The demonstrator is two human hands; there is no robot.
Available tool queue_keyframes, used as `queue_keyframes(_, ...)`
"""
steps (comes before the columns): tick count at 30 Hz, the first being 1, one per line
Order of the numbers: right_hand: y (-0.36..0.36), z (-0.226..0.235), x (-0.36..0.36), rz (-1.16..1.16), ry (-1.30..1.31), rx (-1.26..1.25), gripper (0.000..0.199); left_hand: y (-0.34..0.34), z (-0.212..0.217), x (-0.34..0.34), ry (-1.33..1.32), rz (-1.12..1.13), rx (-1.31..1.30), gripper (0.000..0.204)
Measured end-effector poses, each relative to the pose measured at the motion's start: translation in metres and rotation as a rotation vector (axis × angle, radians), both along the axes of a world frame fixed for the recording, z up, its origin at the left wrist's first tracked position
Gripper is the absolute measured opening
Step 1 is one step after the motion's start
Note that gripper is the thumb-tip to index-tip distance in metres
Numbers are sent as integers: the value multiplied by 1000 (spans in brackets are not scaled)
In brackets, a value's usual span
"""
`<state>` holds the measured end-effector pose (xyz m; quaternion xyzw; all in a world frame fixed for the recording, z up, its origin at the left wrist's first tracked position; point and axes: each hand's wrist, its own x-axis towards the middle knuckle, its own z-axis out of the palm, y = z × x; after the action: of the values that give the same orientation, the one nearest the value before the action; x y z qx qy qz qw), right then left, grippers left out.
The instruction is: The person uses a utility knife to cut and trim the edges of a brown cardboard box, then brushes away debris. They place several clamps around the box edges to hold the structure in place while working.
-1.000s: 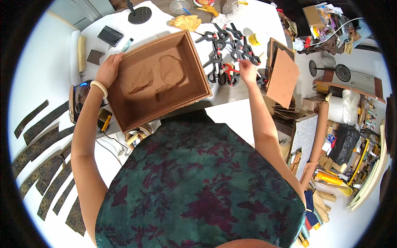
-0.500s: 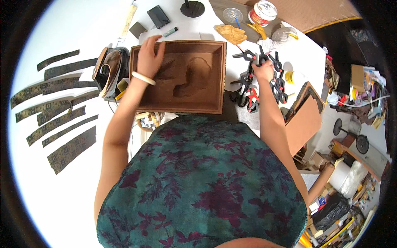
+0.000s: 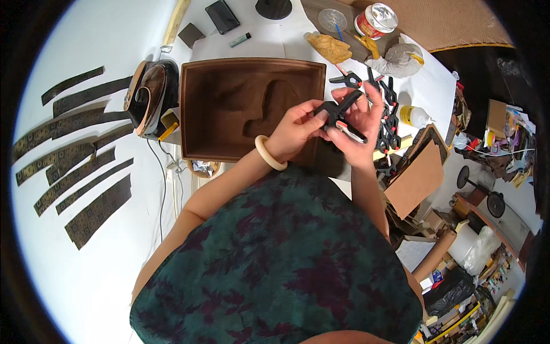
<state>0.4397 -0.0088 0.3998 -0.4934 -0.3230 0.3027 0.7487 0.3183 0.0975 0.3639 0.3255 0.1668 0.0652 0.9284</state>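
Observation:
In front of me my two hands meet on a black spring clamp (image 3: pixel 342 109) with a red-and-white jaw tip, raised over the right end of a brown open box (image 3: pixel 252 156). My left hand (image 3: pixel 293 132), with a pale bangle at the wrist, pinches the clamp from the left. My right hand (image 3: pixel 362 137) is curled around its other side, fingers bent over a handle. More black spring clamps (image 3: pixel 391 109) lie bunched behind and right of my right hand, partly hidden by it. The box has dark, uneven patches on its inside floor.
An iron (image 3: pixel 153 94) stands left of the box. Patterned dark strips (image 3: pixel 97 209) hang or lie at the far left. Right of the clamps are a glue bottle (image 3: pixel 415 116) and a brown board (image 3: pixel 415 183). A phone (image 3: pixel 222 16) and a tub (image 3: pixel 376 20) sit farther back.
My right hand has brought a spring clamp leftward from the bunch. My left hand has left the box's left side and come over to grip the same clamp.

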Motion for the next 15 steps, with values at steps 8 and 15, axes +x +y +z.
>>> queue_keyframes(8, 71, -14, -5, -225, 151, 86, 28, 44, -17, -1, 170, 198, 48, 31)
queue_keyframes(15, 135, -60, 24, -465, 157, 53, 25, 68, -47, -34, 365, 143, 23, 21)
